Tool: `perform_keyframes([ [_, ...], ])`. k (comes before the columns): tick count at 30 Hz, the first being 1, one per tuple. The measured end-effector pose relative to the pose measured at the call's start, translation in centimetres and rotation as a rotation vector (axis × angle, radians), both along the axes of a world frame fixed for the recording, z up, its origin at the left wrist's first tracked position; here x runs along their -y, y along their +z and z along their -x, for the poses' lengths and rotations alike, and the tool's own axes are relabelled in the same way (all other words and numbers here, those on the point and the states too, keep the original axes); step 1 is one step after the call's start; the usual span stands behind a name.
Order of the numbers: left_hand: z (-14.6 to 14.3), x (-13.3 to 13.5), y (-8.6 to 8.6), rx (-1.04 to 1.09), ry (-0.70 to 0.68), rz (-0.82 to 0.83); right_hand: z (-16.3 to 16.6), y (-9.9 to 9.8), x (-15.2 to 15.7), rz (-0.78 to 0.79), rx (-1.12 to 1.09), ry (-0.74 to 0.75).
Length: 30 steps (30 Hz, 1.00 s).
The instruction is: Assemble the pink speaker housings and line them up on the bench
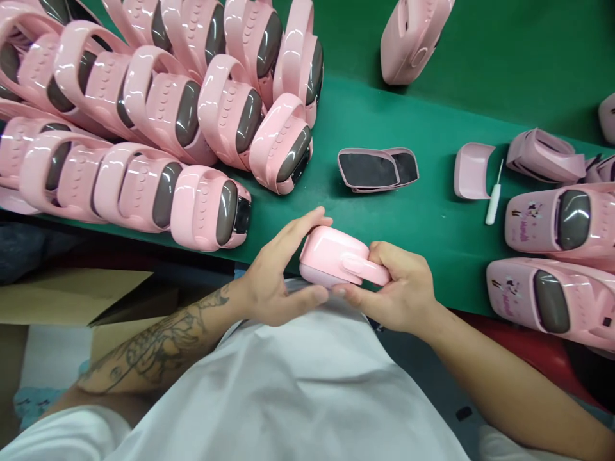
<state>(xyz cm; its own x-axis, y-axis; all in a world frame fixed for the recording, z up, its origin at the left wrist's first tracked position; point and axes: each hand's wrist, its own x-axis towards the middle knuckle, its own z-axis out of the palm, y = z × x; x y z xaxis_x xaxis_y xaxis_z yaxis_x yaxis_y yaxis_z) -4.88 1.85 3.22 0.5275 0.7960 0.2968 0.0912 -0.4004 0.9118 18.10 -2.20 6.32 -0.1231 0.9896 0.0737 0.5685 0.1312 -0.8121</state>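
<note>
My right hand [403, 285] is closed round the loop handle of a pink plastic device [331, 253] with a rounded body, held tilted at the table's near edge. My left hand [278, 272] is open round the device's other end. Its fingers are stretched along the far side and its thumb lies along the near side; whether the palm touches is hidden. Beyond them on the table lie two overlapping pink-rimmed dark panels [368, 168].
Rows of similar pink devices [206, 208] with dark windows fill the left of the green table [408, 224]. At right are a curved pink cover [473, 171], a white-handled screwdriver [493, 203], stacked pink covers [542, 157] and printed devices [528, 298]. Another device [408, 45] stands at the back.
</note>
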Motion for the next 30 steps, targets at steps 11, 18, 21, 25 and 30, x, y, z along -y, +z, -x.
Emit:
perform_keyframes([
  [11, -4.0, -0.7, 1.9, 0.114, 0.372, 0.266, 3.0, 0.9, 1.3, 0.061, 0.052, -0.212],
  [18, -4.9, 0.2, 1.0, 0.126, 0.505, 0.273, 2.5, 2.4, 1.2, 0.179, 0.164, -0.216],
  [21, -4.9, 0.6, 0.4, 0.171, 0.483, 0.264, 2.6, 2.4, 1.4, 0.121, 0.177, -0.155],
  [25, -4.8, 0.7, 0.1, 0.231, 0.407, 0.214, 2.3, 3.1, 1.1, 0.178, 0.223, -0.011],
  [30, -5.3, 0.7, 0.7, 0.273, 0.339, 0.058, 2.3, 3.6, 0.9, 0.243, 0.15, -0.037],
])
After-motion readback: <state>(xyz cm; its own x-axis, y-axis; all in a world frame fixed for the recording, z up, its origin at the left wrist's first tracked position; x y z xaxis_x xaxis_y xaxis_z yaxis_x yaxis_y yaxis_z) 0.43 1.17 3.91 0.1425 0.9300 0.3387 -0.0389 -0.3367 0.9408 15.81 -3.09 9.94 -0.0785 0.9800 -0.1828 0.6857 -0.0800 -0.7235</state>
